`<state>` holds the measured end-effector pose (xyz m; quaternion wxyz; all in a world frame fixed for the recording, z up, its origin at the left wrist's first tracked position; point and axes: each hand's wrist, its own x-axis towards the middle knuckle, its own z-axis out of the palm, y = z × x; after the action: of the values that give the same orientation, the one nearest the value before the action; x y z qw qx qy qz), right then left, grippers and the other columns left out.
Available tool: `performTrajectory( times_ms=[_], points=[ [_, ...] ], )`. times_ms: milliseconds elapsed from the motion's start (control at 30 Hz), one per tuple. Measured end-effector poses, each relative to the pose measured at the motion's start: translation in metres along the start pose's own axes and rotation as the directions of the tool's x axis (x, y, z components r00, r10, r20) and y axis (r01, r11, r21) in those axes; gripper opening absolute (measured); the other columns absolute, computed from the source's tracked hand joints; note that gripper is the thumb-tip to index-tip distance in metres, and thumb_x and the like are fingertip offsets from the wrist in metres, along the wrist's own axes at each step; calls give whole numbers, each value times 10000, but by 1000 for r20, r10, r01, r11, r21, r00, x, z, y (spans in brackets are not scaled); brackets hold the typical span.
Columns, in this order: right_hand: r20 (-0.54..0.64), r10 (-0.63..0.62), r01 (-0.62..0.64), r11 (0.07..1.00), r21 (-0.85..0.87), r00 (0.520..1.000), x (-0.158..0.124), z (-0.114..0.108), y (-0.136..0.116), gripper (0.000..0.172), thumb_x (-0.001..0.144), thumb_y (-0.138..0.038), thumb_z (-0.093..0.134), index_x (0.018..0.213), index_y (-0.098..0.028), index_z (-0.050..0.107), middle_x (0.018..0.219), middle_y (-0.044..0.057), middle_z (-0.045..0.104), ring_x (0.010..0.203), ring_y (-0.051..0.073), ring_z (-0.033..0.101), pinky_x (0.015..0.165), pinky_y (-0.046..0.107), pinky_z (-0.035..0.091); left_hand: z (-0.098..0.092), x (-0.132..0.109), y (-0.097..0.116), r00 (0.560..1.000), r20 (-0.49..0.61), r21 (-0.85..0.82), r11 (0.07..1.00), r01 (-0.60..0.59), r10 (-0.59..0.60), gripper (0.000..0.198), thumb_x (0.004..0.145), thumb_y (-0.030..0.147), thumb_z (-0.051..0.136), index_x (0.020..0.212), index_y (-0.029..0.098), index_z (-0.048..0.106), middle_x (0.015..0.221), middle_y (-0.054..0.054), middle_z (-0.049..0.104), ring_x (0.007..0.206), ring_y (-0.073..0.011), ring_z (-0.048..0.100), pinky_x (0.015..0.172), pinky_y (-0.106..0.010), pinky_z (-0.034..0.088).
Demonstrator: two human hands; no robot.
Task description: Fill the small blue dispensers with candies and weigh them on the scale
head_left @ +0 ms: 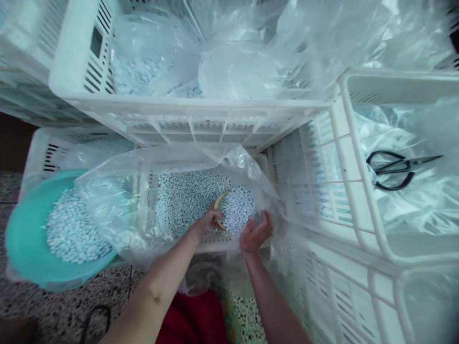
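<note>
My left hand is closed on a yellow curved piece, which looks like the rim of a bowl or scoop. It rests among small pale pellets inside a large clear plastic bag that lines a low white crate. Just right of the yellow rim lies a rounded heap of lighter pellets. Beside this heap, at the crate's near right corner, my right hand has its fingers curled at the bag's side and seems to grip the plastic. Its fingertips are partly blurred.
A turquoise basin holding white pellets stands at left. Behind is a white crate with bagged pellets. Black-handled scissors lie on plastic in the right crate. Speckled floor shows below.
</note>
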<state>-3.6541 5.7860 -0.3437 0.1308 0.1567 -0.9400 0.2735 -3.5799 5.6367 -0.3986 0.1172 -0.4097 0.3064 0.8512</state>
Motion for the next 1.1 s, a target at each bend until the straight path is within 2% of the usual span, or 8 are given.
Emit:
performTrajectory(
  times_ms=[100, 267, 367, 533, 733, 933, 1000, 1100],
  points=[
    [-38, 9, -9, 1000, 6, 999, -3, 0, 1, 591, 924, -496, 330, 1322, -61, 380, 1293, 257, 462, 1239, 327, 411, 1003, 545, 347, -15, -5, 6, 998, 56, -86, 996, 10, -5, 775, 521, 142, 576, 1270, 279, 429, 1013, -45, 621, 830, -231, 628, 622, -383, 558],
    [-61, 5, -5, 1000, 6, 998, -7, 2, 2, 736, 898, -589, 267, 1341, -5, 343, 1297, 278, 429, 1245, 361, 385, 1020, 547, 320, -65, -37, 29, 1000, -27, -77, 997, -3, 1, 642, 543, 185, 628, 1174, 225, 516, 923, -47, 663, 743, -207, 645, 593, -318, 539],
    [-57, 18, -18, 1000, -1, 998, -9, 4, 3, 736, 887, -592, 287, 1339, -14, 349, 1298, 270, 429, 1243, 361, 380, 1028, 542, 311, -83, -60, 42, 997, -73, -62, 997, -37, 33, 615, 562, 198, 657, 1160, 236, 520, 893, -27, 666, 664, -178, 633, 519, -271, 513],
    [-12, 56, -56, 997, -46, 998, -11, 7, 3, 705, 869, -585, 340, 1341, -62, 348, 1315, 241, 429, 1249, 347, 374, 1026, 549, 309, -86, -102, 59, 996, -73, -95, 994, -61, 54, 619, 576, 229, 656, 1181, 229, 522, 927, -40, 672, 663, -183, 642, 506, -286, 523],
    [-4, 109, -109, 994, -12, 994, -8, -6, -15, 642, 841, -560, 429, 1277, -89, 428, 1291, 219, 450, 1238, 349, 386, 1026, 551, 299, -74, -177, 80, 998, -12, -191, 979, -66, 65, 576, 604, 248, 608, 1171, 164, 549, 923, -83, 686, 740, -242, 658, 511, -304, 521],
    [-27, 151, -151, 989, 12, 988, -21, -47, -39, 572, 870, -487, 389, 1241, -57, 452, 1256, 252, 429, 1258, 343, 352, 1045, 552, 262, -71, -253, 101, 993, 24, -362, 927, -98, 114, 598, 600, 225, 607, 1188, 142, 536, 918, -106, 690, 765, -244, 653, 585, -337, 529],
    [-22, 150, -150, 989, 17, 988, -28, -65, -47, 561, 862, -488, 392, 1220, -64, 474, 1243, 252, 441, 1250, 351, 357, 1040, 559, 262, -78, -281, 109, 991, 21, -436, 893, -107, 129, 581, 586, 212, 617, 1156, 121, 549, 909, -114, 690, 787, -245, 651, 627, -350, 533],
    [-8, 145, -145, 989, 26, 989, -40, -87, -59, 570, 850, -513, 383, 1192, -72, 501, 1228, 251, 455, 1240, 369, 361, 1033, 576, 257, -99, -329, 124, 986, -70, -441, 882, -164, 149, 544, 564, 214, 614, 1096, 109, 575, 888, -111, 687, 800, -252, 647, 637, -352, 535]
  ],
)
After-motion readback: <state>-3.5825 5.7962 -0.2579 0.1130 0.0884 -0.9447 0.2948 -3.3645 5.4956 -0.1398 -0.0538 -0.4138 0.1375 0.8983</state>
